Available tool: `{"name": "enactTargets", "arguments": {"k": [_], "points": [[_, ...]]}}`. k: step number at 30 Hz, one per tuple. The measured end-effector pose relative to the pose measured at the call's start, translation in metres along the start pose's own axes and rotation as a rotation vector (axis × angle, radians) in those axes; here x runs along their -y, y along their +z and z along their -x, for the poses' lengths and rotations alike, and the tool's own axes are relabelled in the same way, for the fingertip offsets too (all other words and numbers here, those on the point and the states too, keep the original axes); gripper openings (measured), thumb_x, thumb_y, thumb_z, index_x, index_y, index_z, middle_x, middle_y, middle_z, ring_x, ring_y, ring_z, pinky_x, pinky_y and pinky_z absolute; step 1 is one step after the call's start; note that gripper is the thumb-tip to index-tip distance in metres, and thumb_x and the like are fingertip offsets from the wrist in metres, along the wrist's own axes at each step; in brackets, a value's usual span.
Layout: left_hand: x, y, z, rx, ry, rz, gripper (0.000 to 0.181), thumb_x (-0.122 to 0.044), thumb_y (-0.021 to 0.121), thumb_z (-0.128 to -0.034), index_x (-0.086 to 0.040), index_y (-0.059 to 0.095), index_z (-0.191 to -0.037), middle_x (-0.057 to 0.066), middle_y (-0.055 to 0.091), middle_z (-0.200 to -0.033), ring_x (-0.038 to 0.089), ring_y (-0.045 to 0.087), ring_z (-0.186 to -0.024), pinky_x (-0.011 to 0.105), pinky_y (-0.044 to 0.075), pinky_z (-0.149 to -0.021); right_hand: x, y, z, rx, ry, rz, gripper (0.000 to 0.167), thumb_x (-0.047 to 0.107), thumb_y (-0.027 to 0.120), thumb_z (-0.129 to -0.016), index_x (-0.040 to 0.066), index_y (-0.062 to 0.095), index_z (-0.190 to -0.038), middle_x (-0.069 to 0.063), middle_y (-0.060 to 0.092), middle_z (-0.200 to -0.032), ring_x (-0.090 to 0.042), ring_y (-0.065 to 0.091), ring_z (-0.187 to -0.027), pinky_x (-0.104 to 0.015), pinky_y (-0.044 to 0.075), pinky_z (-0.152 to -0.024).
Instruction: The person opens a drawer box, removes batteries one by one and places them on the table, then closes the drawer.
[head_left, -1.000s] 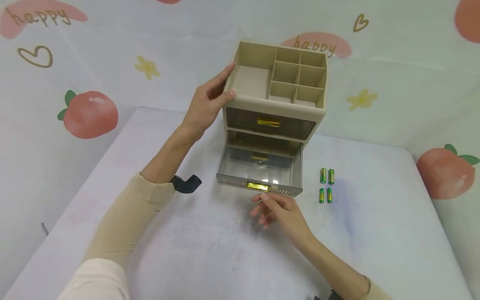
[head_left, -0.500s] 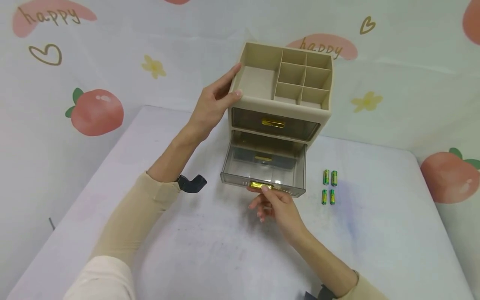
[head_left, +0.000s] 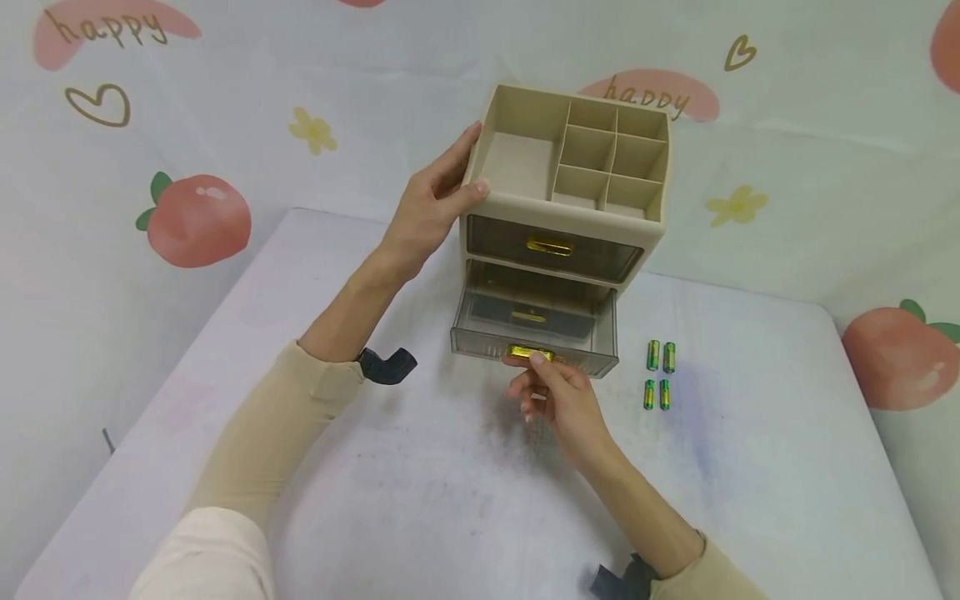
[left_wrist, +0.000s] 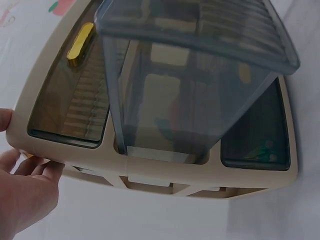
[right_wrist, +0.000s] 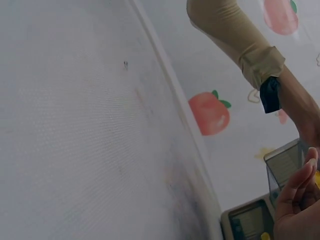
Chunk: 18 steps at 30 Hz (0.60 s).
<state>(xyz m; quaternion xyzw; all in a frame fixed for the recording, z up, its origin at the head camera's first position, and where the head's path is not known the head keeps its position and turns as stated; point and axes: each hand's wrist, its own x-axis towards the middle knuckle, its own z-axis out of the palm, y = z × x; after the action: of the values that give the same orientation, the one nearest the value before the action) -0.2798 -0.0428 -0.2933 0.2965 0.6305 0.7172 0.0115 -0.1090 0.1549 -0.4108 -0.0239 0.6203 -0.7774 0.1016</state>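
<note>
A beige drawer organizer (head_left: 573,210) stands upright at the table's back, with an open-topped divided tray. My left hand (head_left: 429,208) holds its upper left side, thumb at the front corner. In the left wrist view, fingers of that hand (left_wrist: 32,195) curl at the top edge. A smoky clear drawer (head_left: 487,342) below the top drawer is pulled out. My right hand (head_left: 573,408) pinches its gold handle (head_left: 531,352), thumb above and index finger below. In the right wrist view, the right hand (right_wrist: 302,205) shows only partly. The top drawer (head_left: 553,247) is closed.
Several green-and-gold batteries (head_left: 660,375) lie in two rows right of the organizer. The white tabletop (head_left: 420,492) extends in front. Behind hangs a printed fabric backdrop (head_left: 360,67). Green shapes (left_wrist: 267,150) show in the lower drawer front; whether reflected or inside, I cannot tell.
My right hand has risen to the gold handle and taken hold of it. The drawer has slid slightly inward. My left hand keeps its place on the organizer; the whole view has shifted a little.
</note>
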Motion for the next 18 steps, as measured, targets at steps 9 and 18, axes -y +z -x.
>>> {"name": "enactTargets", "arguments": {"k": [9,18], "points": [[-0.002,-0.001,0.0,-0.01,-0.02,-0.006,0.065,0.002,0.054,-0.0995,-0.008,0.026,-0.157,0.002,0.025,-0.163,0.011,0.032,-0.145,0.027,0.034,-0.113,0.002,-0.001,-0.014,-0.004,0.012,-0.035,0.044,0.036,0.051,-0.104,-0.003,0.069,-0.116,-0.003,0.068,-0.075,-0.012,0.05,-0.06,-0.021,0.045,-0.054],[-0.007,0.001,0.001,-0.001,-0.021,-0.004,0.065,0.001,0.055,-0.099,-0.007,0.027,-0.157,0.002,0.027,-0.162,0.011,0.033,-0.144,0.025,0.034,-0.113,0.007,-0.006,-0.029,-0.017,-0.013,-0.026,0.044,0.034,0.049,-0.105,-0.004,0.069,-0.116,-0.002,0.068,-0.076,-0.012,0.051,-0.061,-0.022,0.046,-0.055]]}}
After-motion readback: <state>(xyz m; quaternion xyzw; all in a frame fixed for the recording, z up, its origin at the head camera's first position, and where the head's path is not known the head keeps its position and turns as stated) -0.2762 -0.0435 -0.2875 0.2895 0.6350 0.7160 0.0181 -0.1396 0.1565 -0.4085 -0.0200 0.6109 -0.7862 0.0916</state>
